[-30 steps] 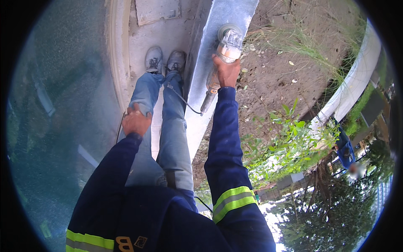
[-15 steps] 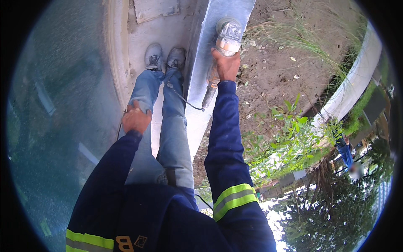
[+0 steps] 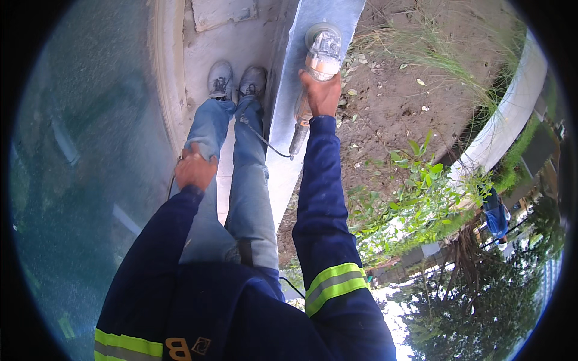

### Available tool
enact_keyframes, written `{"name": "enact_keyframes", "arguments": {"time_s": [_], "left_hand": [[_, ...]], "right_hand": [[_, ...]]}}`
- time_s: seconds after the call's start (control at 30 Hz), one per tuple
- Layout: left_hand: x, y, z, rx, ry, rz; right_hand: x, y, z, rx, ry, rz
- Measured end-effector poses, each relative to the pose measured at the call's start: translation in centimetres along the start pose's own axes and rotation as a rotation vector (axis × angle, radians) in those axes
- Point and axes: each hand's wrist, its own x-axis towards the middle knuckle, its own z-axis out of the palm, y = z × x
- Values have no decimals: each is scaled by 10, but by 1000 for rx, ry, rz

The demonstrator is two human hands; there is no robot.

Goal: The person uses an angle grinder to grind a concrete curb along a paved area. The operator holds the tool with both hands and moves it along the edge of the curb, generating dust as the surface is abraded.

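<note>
In my right hand [image 3: 323, 93] is a dusty angle grinder [image 3: 325, 60], gripped round its body. The disc [image 3: 321, 33] at its far end sits on the top of a pale, narrow wall ledge [image 3: 286, 111]. Its rear handle points back toward me, and a dark cable [image 3: 259, 135] loops from there across my jeans. My left hand [image 3: 195, 168] rests on my left knee, its fingers spread over the denim. It holds no tool that I can see.
A glass pane [image 3: 90, 150] and its frame stand at my left. My shoes [image 3: 235, 81] are on the narrow floor beside the ledge. Soil [image 3: 391, 90], grass and a leafy shrub [image 3: 415, 192] lie to the right, inside a curved kerb [image 3: 503, 126]. Another person [image 3: 495, 213] is far off right.
The grinder and my right hand have shifted slightly left along the ledge top. My left hand stays on the knee. The distant person has moved a little.
</note>
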Motion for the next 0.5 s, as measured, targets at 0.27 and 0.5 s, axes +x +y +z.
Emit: {"name": "enact_keyframes", "arguments": {"time_s": [0.27, 0.5], "left_hand": [[-2, -2, 0, 0, -10, -11], [-4, -3, 8, 76, 73, 20]], "right_hand": [[-5, -5, 12, -94, -37, 6], [42, -8, 5, 5, 102, -39]]}}
